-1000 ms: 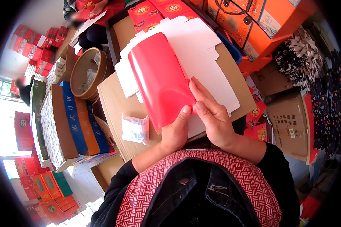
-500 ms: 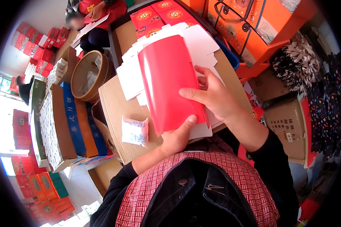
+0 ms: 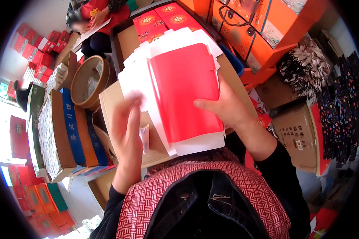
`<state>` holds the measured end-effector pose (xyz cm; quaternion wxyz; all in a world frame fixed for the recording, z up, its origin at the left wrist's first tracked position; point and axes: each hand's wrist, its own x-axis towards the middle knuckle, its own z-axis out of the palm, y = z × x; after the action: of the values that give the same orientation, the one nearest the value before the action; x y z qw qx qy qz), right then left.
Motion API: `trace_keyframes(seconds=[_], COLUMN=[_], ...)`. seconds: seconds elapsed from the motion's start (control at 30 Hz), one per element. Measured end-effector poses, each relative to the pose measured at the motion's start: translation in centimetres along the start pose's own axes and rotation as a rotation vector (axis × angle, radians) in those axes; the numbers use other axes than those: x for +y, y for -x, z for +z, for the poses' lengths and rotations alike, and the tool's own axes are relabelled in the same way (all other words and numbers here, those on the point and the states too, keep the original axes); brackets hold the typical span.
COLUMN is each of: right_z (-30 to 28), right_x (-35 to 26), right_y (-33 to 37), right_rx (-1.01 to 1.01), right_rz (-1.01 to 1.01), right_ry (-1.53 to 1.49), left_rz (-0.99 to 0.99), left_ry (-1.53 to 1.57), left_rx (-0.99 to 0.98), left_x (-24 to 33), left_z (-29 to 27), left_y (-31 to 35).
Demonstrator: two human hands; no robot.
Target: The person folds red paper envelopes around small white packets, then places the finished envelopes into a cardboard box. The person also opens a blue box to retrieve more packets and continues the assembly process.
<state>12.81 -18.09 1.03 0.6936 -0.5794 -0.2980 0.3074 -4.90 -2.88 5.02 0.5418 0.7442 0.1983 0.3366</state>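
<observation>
Red card blank (image 3: 187, 95): lying over white sheets (image 3: 137, 77); right hand (image 3: 229, 107) gripping its right edge, thumb on top; left hand (image 3: 125, 131) now hovering released beside it, leaving the hold one-handed.

my red carton blank (image 3: 183, 91) edged in white, my red apron (image 3: 263, 197) with white basketweave, my black sleeves (image 3: 285, 177), orange gift boxes (image 3: 227, 34) far right

Cardboard work surface and its load

A brown cardboard sheet (image 3: 109, 96) forms the support. Flat white card blanks (image 3: 136, 77) overlap across its middle and far part; a small white sachet (image 3: 145, 140), partly hidden, lies near left.
</observation>
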Motion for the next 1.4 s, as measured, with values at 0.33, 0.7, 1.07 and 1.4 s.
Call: trace_keyframes(seconds=[0.33,0.7,1.07,1.4], right_z=[2.9,2.8,3.3,4.1], right_x=[-2.0,-0.4,0.2,1.9], right_y=[1.4,1.6,0.7,-0.5], right_rx=[-0.026,0.092,0.125,0.315], right_rz=[-0.348,-0.361,-0.170,-0.158], right_ry=[0.656,0.462,0.023,-0.122], left_rz=[-0.211,-0.245,0.138,-0.080], left_ry=[0.388,0.382,-0.486,-0.420], left_rx=[-0.196,-0.245,-0.262,-0.526], left_x=[-2.4,-2.3,-1.6,-1.2], left_z=[3.4,3.3,4.5,6.3], left_y=[-2.1,-1.9,-10.1,-13.4])
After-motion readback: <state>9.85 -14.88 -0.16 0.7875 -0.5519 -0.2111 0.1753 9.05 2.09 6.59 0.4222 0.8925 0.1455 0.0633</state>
